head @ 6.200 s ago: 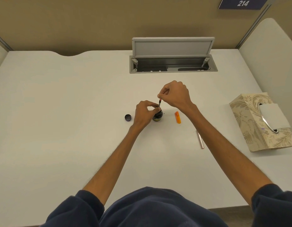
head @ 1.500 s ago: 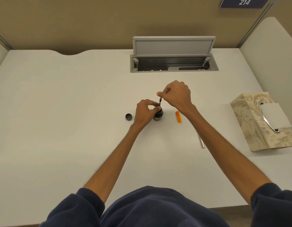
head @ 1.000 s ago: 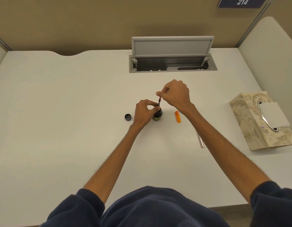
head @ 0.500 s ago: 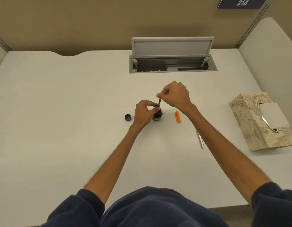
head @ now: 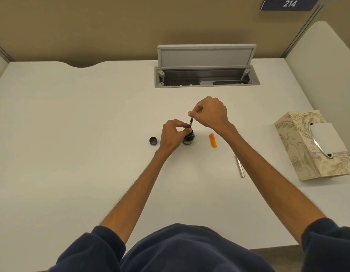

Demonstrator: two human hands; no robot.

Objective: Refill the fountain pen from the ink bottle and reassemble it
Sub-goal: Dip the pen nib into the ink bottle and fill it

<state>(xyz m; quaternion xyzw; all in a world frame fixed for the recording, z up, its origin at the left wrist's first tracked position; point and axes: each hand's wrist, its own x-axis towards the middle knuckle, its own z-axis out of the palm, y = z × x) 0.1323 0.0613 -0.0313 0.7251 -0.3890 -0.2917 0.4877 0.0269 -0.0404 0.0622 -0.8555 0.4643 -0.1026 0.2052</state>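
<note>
A small dark ink bottle [head: 189, 138] stands open on the white desk [head: 72, 154]. My left hand [head: 171, 135] grips the bottle at its neck. My right hand [head: 210, 112] pinches the top of a thin dark pen section [head: 191, 122], held upright with its lower end in the bottle's mouth. The bottle's dark cap [head: 153, 140] lies to the left. An orange pen part [head: 213, 140] lies to the right of the bottle. A slim silvery pen barrel [head: 240, 167] lies further right and nearer me, partly behind my right forearm.
A patterned tissue box [head: 315, 146] sits at the desk's right edge. An open grey cable hatch [head: 206, 75] with a raised lid is set into the desk's far side. Partition walls stand behind and to the right.
My right hand's fingers have shifted slightly at the top of the pen section. The bottle, my left hand and the loose parts have stayed where they were.
</note>
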